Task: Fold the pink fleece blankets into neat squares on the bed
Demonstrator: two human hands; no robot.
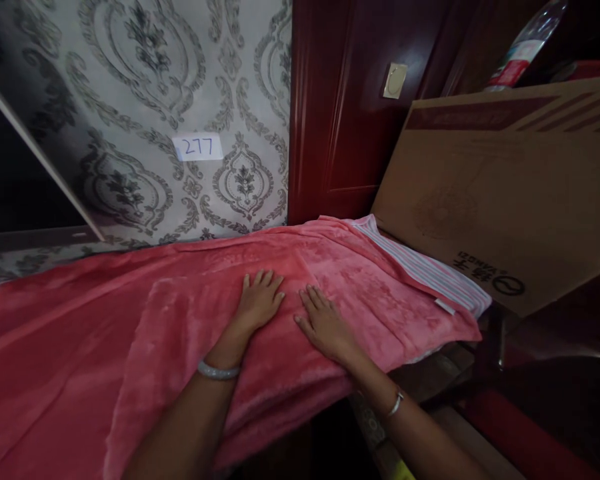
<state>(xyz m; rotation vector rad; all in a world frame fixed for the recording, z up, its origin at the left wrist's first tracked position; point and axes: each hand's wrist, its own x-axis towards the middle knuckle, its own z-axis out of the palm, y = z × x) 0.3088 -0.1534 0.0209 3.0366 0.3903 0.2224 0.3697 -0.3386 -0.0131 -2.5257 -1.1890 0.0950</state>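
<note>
A plush pink-red blanket [170, 373] lies spread across a long surface against the wall, with a fold line near its middle and a small white label at the right end. My left hand [259, 299] rests flat on it with the fingers spread. Just to the right, my right hand [326, 323] also lies palm down on the blanket, fingers stretched out. Neither hand holds anything. Under the blanket's right end, a striped cloth [430, 267] in grey, white and pink sticks out. What supports the blanket is mostly hidden.
A large cardboard box [460, 173] stands behind the right end, with a plastic bottle [525, 47] above it. Patterned wallpaper bears a paper card [198, 147] reading 277. Beside it is a dark red door panel [340, 100]. A dark screen-like panel [20, 160] is at left.
</note>
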